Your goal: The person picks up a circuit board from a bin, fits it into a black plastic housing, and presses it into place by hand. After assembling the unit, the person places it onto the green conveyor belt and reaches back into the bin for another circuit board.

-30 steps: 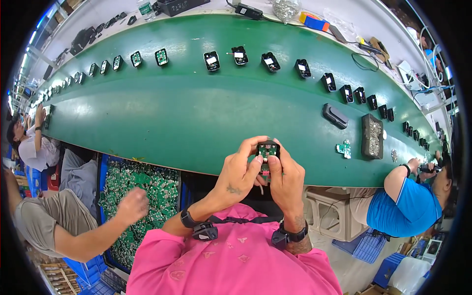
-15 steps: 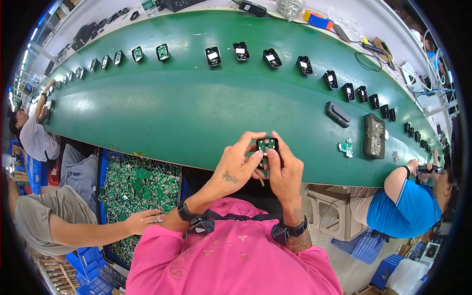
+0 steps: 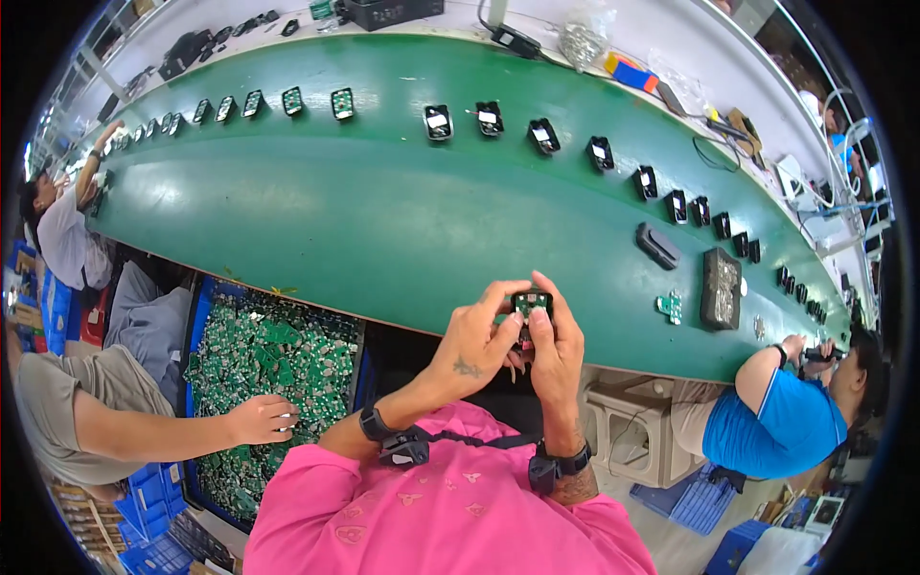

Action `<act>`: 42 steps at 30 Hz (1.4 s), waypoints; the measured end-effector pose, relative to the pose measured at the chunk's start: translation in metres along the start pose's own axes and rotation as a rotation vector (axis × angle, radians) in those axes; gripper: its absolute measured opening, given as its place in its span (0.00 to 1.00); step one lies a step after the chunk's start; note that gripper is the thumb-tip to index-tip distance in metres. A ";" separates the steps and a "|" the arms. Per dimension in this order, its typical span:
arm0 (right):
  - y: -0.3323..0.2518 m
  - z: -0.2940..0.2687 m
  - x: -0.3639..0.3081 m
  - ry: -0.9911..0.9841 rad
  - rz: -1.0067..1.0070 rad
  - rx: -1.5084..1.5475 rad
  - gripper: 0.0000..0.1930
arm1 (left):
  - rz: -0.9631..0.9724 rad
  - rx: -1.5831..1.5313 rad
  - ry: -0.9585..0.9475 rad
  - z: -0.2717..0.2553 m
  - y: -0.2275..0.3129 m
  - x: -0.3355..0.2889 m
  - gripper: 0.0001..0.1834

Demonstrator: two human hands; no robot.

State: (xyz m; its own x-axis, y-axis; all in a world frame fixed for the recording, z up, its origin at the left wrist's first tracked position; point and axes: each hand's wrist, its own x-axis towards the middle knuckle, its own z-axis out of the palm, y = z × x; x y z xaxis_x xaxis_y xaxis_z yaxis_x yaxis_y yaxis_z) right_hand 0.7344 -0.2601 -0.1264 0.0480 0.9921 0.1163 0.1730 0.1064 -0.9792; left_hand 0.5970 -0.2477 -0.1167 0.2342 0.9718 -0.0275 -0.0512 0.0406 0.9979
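Note:
Between my two hands, just over the near edge of the green table, is a small black casing with a green circuit board in it. My left hand grips its left side, thumb laid on the board. My right hand wraps the right side, its thumb pressing on the board's lower part. Below the thumbs a bit of red shows, largely hidden by my fingers. To the right on the table lie a loose green circuit board, a dark block-shaped tray of small metal parts and a closed black case.
Black casings stand in a long curved row across the green table. A blue-edged bin of circuit boards sits at my left, a co-worker's hand over it. Another co-worker in blue sits at right, beside a beige stool.
My view has shifted slightly. Both my hands stay on the casing, thumbs still on the board. The co-worker's hand at left has drawn back a little over the bin.

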 end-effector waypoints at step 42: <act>0.097 -0.205 0.005 0.828 0.115 0.069 0.08 | 0.407 0.787 -0.223 -0.026 -0.041 0.134 0.37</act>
State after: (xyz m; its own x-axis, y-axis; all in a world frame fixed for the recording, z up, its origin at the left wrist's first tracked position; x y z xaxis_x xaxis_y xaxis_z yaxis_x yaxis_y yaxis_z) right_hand 0.9533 -0.2584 -0.1871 0.7731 0.6301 0.0732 0.0633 0.0382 -0.9973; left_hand 0.6050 -0.1134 -0.1630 0.5293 0.8057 0.2660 0.4868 -0.5452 0.6825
